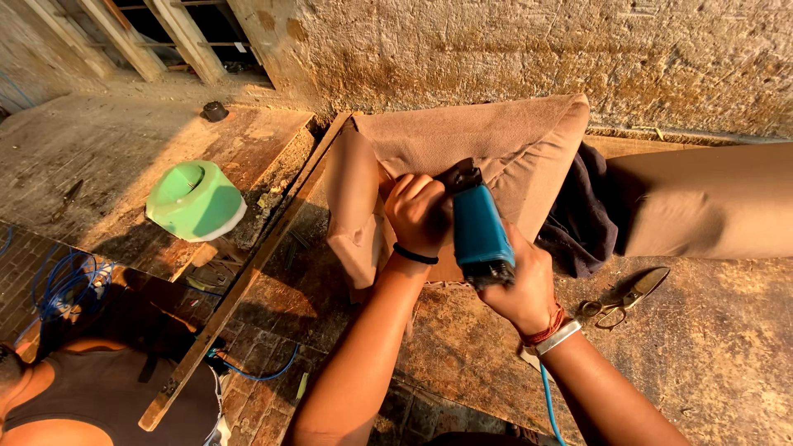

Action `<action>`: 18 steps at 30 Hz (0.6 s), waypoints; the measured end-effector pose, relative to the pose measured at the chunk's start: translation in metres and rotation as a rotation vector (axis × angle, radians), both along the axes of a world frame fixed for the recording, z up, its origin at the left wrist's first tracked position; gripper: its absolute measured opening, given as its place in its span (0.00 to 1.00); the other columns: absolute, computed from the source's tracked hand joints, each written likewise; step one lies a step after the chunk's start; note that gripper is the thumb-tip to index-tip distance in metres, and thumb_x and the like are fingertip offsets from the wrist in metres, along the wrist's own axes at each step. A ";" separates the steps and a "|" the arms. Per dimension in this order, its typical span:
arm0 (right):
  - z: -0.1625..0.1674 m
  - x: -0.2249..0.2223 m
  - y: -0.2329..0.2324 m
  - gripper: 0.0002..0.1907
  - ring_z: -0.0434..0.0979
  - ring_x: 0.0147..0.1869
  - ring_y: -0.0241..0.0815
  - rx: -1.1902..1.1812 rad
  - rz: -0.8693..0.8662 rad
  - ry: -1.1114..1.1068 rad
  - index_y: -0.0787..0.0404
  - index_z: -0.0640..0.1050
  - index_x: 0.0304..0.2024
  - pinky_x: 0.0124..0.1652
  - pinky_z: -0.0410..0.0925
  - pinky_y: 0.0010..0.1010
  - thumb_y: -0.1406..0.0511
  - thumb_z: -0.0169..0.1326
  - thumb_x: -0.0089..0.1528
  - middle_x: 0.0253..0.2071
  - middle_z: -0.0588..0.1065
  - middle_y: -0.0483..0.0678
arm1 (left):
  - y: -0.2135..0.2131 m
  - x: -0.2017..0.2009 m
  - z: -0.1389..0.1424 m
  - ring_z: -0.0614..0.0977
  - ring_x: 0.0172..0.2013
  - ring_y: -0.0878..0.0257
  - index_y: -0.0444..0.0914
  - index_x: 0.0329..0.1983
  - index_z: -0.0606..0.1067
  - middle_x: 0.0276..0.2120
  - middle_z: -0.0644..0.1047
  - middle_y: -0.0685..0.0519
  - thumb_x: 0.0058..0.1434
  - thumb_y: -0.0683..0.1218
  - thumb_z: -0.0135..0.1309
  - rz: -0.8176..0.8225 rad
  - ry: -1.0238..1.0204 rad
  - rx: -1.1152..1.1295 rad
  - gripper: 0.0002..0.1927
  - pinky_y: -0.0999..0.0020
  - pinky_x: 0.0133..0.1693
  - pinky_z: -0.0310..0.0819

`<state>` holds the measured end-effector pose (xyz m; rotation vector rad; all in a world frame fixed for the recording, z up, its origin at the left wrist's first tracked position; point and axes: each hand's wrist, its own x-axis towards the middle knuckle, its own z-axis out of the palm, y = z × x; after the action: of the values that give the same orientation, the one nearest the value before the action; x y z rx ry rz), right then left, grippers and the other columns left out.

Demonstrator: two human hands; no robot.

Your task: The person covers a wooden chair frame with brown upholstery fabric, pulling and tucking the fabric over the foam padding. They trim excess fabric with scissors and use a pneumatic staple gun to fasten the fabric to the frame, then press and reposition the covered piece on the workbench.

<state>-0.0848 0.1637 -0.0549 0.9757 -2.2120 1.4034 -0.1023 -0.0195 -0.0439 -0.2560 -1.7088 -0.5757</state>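
green plastic container (pixel 195 201) on wooden board | scissors (pixel 625 296) on floor | dark cloth (pixel 584 216) beside fabric roll (pixel 710 201) | blue hose (pixel 62 285) far left

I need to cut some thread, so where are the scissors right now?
In the head view, the scissors lie on the worn work surface at the right, just beyond the right hand holding the blue power tool, below the tan cushion.

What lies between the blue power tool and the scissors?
In the head view, the right hand holding the blue power tool, then dark cloth and bare floor before the scissors.
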 end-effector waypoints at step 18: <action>0.061 0.009 -0.002 0.39 0.81 0.34 0.61 0.446 -0.013 0.099 0.63 0.71 0.58 0.35 0.74 0.46 0.64 0.64 0.42 0.28 0.78 0.62 | -0.012 -0.004 -0.022 0.74 0.33 0.50 0.34 0.30 0.73 0.28 0.72 0.46 0.57 0.47 0.55 -0.201 -0.031 0.154 0.10 0.58 0.36 0.66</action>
<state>-0.0761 0.1617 0.0065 1.1380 -2.5009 0.8447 -0.1068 -0.0314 -0.0660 -0.3116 -1.6697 -0.8598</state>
